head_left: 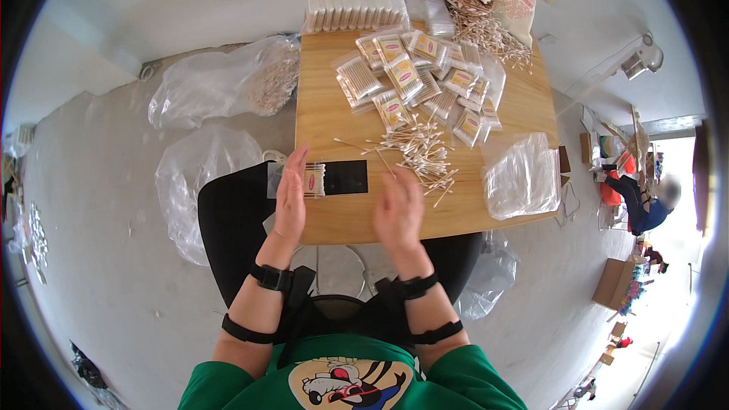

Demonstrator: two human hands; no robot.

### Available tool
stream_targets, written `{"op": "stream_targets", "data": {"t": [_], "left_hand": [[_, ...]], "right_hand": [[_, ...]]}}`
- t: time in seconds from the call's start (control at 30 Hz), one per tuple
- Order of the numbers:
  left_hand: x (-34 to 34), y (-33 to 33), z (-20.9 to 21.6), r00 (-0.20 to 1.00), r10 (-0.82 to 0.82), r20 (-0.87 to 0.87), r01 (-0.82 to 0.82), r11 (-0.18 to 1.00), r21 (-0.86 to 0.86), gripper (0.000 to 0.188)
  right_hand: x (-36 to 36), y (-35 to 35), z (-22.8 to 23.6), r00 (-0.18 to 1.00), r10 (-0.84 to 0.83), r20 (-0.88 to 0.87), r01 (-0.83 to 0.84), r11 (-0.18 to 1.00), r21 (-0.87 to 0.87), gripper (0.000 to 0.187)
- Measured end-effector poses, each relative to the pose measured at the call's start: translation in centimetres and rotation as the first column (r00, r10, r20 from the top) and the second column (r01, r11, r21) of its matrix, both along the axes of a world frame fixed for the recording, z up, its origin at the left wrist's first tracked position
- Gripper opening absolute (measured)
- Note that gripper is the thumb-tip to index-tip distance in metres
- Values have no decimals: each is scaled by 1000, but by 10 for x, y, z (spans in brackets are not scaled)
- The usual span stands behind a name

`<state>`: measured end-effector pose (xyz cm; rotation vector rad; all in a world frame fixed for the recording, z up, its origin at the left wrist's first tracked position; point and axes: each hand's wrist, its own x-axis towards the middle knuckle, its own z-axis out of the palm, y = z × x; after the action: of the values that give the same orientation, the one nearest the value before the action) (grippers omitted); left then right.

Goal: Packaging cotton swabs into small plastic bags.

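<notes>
- Current pack: at the near left of the table, over the left part of a flat black plate. Swabs and a printed card show in it; clear film sticks out left of the hand. Reads as mid-process, closure can't be confirmed.
- Left hand: fingers straight, side-on across the pack, not wrapped round anything visible. Contact with the pack: can't tell.
- Right hand: motion-blurred, right of the plate, near side of the loose swabs. Can't tell if it's gripping one or empty.
- Done, by the look of it: a spread of filled packs on the far middle of the table, overlapping, labels in view on many. Seals too small to check.
- Left: loose swabs right of the plate, plus a bigger swab heap at the far right corner. Clear plastic bags lie at the near right; they look unfilled.
- Judgement: good batch finished, one in work, plenty of loose stock remaining. Total share can't be read from here.
</notes>
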<state>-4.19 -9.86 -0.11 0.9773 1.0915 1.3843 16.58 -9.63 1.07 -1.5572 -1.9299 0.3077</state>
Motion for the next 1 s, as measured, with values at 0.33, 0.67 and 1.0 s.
{"op": "stream_targets", "data": {"t": [0.33, 0.67, 1.0], "left_hand": [[49, -17, 17, 927, -36, -374, 82, 991, 108, 38], [73, -14, 5, 689, 66, -721, 227, 926, 302, 44], [67, -6, -4, 521, 155, -839, 277, 899, 338, 27]], "right_hand": [[136, 16, 1, 983, -77, 165, 80, 997, -10, 50], [51, -7, -5, 998, -52, -26, 52, 999, -16, 35], [49, 11, -9, 1000, -14, -17, 15, 998, 56, 14]]}}
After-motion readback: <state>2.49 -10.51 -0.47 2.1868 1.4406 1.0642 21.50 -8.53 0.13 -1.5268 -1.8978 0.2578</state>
